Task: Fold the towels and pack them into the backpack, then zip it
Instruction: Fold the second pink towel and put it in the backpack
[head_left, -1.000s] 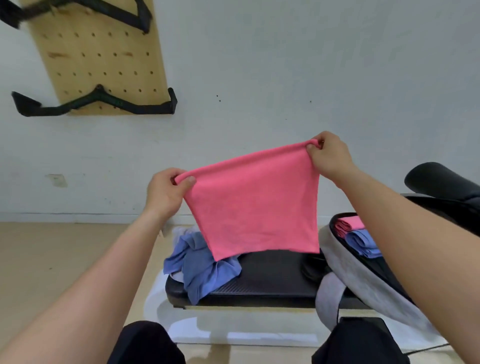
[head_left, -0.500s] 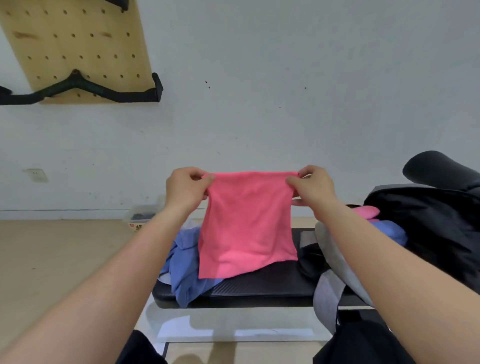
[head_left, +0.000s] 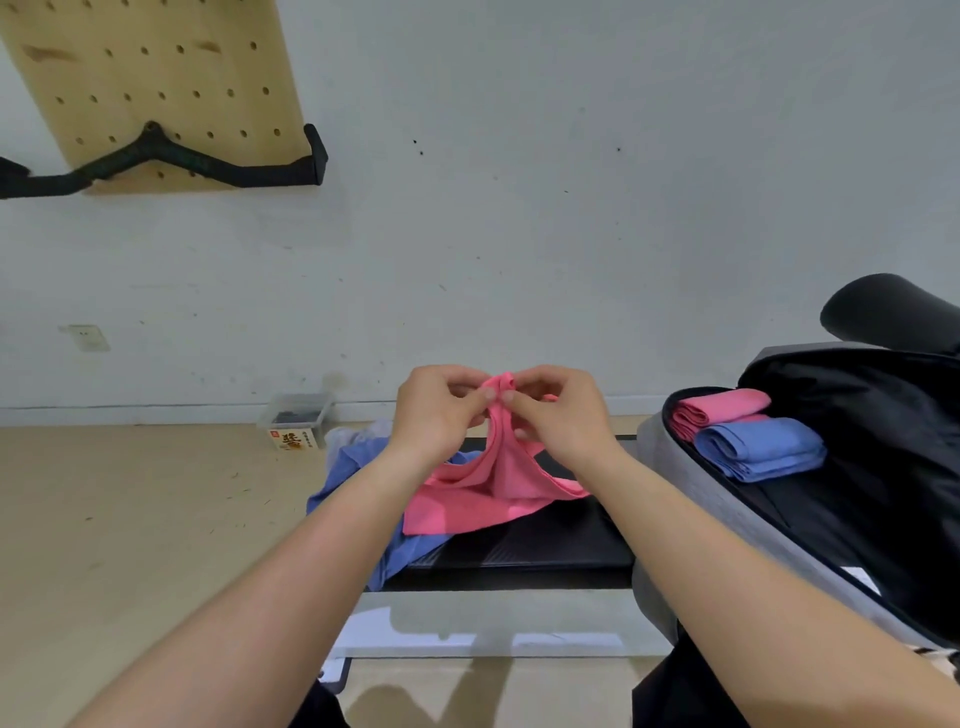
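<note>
Where the two hands meet above the tabletop (head_left: 545, 545), the top edge of a pink towel (head_left: 493, 493) is pinched between them. The edge is gripped by the curled fingers (head_left: 470, 401) of the left hand (head_left: 436, 415) and by those of the right hand (head_left: 563, 421). The two grips almost touch, so the cloth is bunched at the top. Below the hands the towel hangs doubled. Its lower part is spread on the black tabletop, partly over a crumpled blue towel (head_left: 358, 467) that lies at the tabletop's left end and droops over its near edge.

At the right end an open backpack (head_left: 667, 452), grey outside and black inside, is propped up. Two folded towels are seen inside it near the top: a folded pink towel (head_left: 719, 410) farther back and a folded blue towel (head_left: 758, 449) just in front, the two touching.

On the floor by the wall a clear plastic box (head_left: 298, 415) is set. A wooden pegboard (head_left: 156, 62) with a black handle bar (head_left: 208, 161) is fixed to the wall at upper left.
</note>
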